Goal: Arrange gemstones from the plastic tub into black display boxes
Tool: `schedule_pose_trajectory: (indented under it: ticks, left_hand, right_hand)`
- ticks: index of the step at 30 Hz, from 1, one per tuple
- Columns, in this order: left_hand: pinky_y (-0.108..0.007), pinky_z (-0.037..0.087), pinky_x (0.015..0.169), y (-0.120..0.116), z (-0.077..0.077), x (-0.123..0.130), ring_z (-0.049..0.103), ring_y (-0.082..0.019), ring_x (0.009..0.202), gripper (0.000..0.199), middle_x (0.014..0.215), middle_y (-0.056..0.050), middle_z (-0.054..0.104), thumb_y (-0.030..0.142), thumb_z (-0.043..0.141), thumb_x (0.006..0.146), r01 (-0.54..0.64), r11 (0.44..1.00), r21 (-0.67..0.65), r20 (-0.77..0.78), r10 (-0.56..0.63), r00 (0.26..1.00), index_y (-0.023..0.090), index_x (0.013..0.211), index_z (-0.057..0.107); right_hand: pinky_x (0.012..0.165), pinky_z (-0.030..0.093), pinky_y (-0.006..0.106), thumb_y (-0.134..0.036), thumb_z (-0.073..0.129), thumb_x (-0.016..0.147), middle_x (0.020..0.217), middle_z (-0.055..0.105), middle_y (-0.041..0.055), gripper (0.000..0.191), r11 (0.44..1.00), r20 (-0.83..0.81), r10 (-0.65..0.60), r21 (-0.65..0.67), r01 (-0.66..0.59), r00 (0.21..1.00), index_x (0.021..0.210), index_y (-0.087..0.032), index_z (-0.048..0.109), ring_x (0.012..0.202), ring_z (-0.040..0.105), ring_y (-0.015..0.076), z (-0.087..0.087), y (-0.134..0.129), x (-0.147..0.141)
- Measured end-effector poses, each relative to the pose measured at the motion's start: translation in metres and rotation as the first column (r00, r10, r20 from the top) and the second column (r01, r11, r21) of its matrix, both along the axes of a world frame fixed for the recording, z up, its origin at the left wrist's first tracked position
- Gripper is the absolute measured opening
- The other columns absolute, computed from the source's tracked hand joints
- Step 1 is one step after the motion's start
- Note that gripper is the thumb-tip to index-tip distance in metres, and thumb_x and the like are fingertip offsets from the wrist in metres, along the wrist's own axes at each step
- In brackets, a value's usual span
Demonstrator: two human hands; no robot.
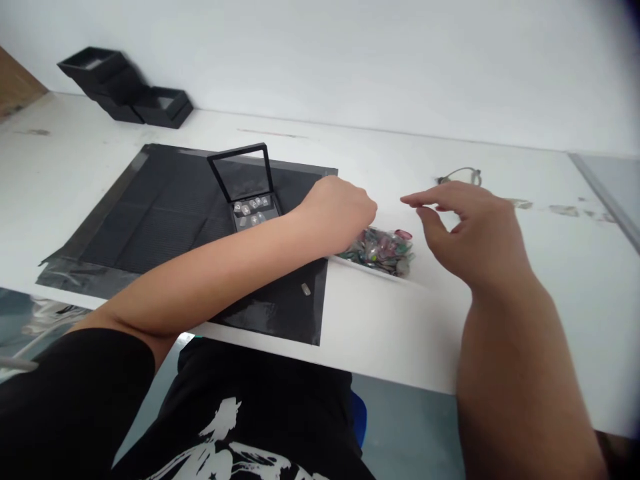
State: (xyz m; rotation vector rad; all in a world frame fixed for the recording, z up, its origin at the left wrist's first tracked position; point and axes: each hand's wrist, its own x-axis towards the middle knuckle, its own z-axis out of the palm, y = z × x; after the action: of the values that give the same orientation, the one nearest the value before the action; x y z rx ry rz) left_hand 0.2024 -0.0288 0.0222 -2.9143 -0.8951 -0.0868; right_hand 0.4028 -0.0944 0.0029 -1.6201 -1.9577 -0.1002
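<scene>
Covering the left end of a shallow white tray (371, 269), the left hand (343, 210) has its fingers curled down out of sight, so whether it grips anything cannot be told. In the tray lies a heap of small, glossy, mixed-colour pieces (377, 250), some pink, green and clear. Just right of the tray, the right hand (470, 230) hangs with thumb and index finger a narrow gap apart, nothing visible between them.

Left of the tray, an open, hinged black case (269, 170) with a clear window in its raised lid stands on a flat black mat (170, 207); small clear pieces (255, 202) sit inside, partly hidden by the left forearm. One loose clear oblong piece (306, 289) lies near the mat's right edge. Black square boxes (113, 87) are piled far left; a thin grey cable (467, 172) loops far right.
</scene>
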Motion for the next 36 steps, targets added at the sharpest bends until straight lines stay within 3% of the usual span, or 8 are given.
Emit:
schedule_pose_trajectory:
  ticks: [2,5,11,16,20,23,27,36]
  left_hand:
    - [-0.030,0.035,0.061,-0.001,0.002,0.004,0.059,-0.021,0.064,0.007,0.068,-0.005,0.066,0.025,0.076,0.068,0.005,0.999,-0.036,-0.053,-0.007,0.999,0.021,0.073,0.072]
    - [-0.030,0.034,0.059,-0.005,0.004,0.007,0.063,-0.022,0.069,0.016,0.081,-0.007,0.072,0.021,0.073,0.072,-0.002,0.996,-0.093,-0.103,-0.008,0.995,0.022,0.087,0.076]
    - [-0.031,0.032,0.058,-0.006,-0.002,0.003,0.061,-0.022,0.066,0.004,0.069,-0.007,0.067,0.017,0.068,0.074,0.051,0.996,-0.073,-0.065,-0.055,0.996,0.019,0.074,0.072]
    - [-0.031,0.031,0.060,-0.001,-0.003,-0.004,0.056,-0.019,0.061,0.013,0.061,-0.005,0.060,0.021,0.064,0.077,0.051,0.995,-0.091,0.072,-0.044,0.996,0.018,0.066,0.069]
    - [-0.031,0.031,0.062,0.005,-0.003,-0.011,0.051,-0.015,0.057,0.011,0.064,-0.002,0.062,0.026,0.065,0.076,0.098,0.978,-0.182,0.222,-0.057,0.973,0.020,0.068,0.070]
    - [-0.030,0.031,0.062,0.008,-0.003,-0.012,0.056,-0.019,0.069,0.008,0.071,-0.001,0.068,0.026,0.067,0.073,0.164,0.968,-0.190,0.251,-0.113,0.961,0.023,0.077,0.073]
    - [-0.030,0.029,0.060,0.009,-0.006,-0.005,0.058,-0.024,0.090,0.014,0.080,-0.003,0.074,0.021,0.071,0.069,0.264,0.942,-0.206,0.171,-0.231,0.958,0.024,0.080,0.077]
    - [-0.029,0.026,0.057,0.010,-0.013,-0.001,0.063,-0.020,0.089,0.012,0.081,0.001,0.075,0.028,0.066,0.081,0.221,0.937,-0.271,0.068,-0.211,0.975,0.027,0.080,0.078]
  right_hand:
    - [0.058,0.047,0.029,-0.017,0.054,0.089,0.098,0.077,0.0054,0.026,1.000,-0.015,0.003,-0.012,-0.003,1.000,0.101,-0.022,0.076,0.087,0.067,0.0200,0.001,-0.001,0.000]
    - [0.054,0.045,0.027,-0.019,0.055,0.088,0.097,0.077,0.0052,0.026,0.999,-0.032,-0.023,-0.043,0.022,0.999,0.103,-0.022,0.076,0.082,0.067,0.0184,0.003,-0.003,-0.001]
    - [0.056,0.047,0.029,-0.019,0.055,0.088,0.100,0.078,0.0049,0.027,0.995,-0.024,-0.048,-0.084,0.046,0.999,0.104,-0.024,0.077,0.082,0.068,0.0193,0.005,-0.005,0.002]
    - [0.060,0.048,0.030,-0.021,0.056,0.088,0.100,0.077,0.0043,0.026,0.994,-0.034,-0.064,-0.087,0.061,0.997,0.104,-0.025,0.076,0.082,0.069,0.0192,0.004,-0.006,0.005]
    - [0.059,0.048,0.029,-0.020,0.056,0.088,0.097,0.077,0.0048,0.026,0.991,-0.048,-0.063,-0.123,0.056,0.997,0.104,-0.024,0.076,0.081,0.068,0.0177,0.005,-0.006,0.004]
    - [0.059,0.048,0.028,-0.021,0.057,0.088,0.096,0.077,0.0043,0.026,0.992,-0.060,-0.061,-0.118,0.054,0.996,0.103,-0.024,0.077,0.081,0.068,0.0174,0.005,-0.006,0.004]
    - [0.063,0.050,0.030,-0.023,0.056,0.088,0.099,0.077,0.0054,0.026,0.992,-0.056,-0.062,-0.116,0.055,0.996,0.106,-0.024,0.077,0.083,0.069,0.0190,0.005,-0.006,0.003]
    - [0.071,0.054,0.032,-0.025,0.057,0.089,0.095,0.077,0.0047,0.024,0.992,-0.070,-0.051,-0.122,0.043,0.996,0.104,-0.023,0.077,0.082,0.068,0.0182,0.003,-0.006,0.004]
